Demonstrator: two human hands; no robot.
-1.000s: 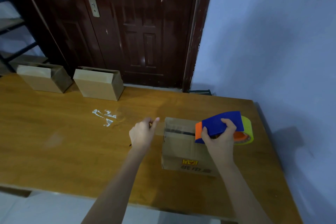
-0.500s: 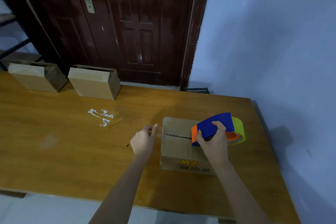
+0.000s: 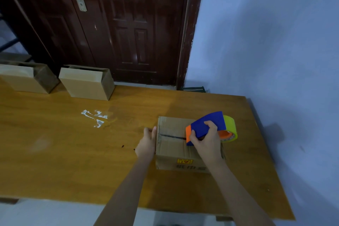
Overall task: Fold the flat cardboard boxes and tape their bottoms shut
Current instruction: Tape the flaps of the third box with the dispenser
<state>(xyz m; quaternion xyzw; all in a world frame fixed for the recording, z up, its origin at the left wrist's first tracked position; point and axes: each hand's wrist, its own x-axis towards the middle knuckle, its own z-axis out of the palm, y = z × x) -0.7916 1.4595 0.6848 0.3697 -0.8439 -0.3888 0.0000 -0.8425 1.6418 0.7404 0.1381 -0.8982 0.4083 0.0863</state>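
Note:
A small cardboard box (image 3: pixel 172 149) stands bottom up on the wooden table (image 3: pixel 73 161), a dark seam running across its top flaps. My right hand (image 3: pixel 206 140) grips a blue and orange tape dispenser (image 3: pixel 207 124) with a yellow-green tape roll (image 3: pixel 231 126), held on the box's top over the seam. My left hand (image 3: pixel 146 143) presses against the box's left side at the seam's end, fingers pointing away from me. Whether tape lies under those fingers is hidden.
Two folded cardboard boxes (image 3: pixel 86 85) (image 3: pixel 25 78) stand at the table's far left edge. White tape scraps (image 3: pixel 95 116) stick to the table's middle. A dark door (image 3: pixel 128 24) is behind the table, and a blue wall (image 3: pixel 275 42) runs along its right side.
My left hand moved right from beside the box until it touches the box's left side. The dispenser in my right hand slid left along the seam.

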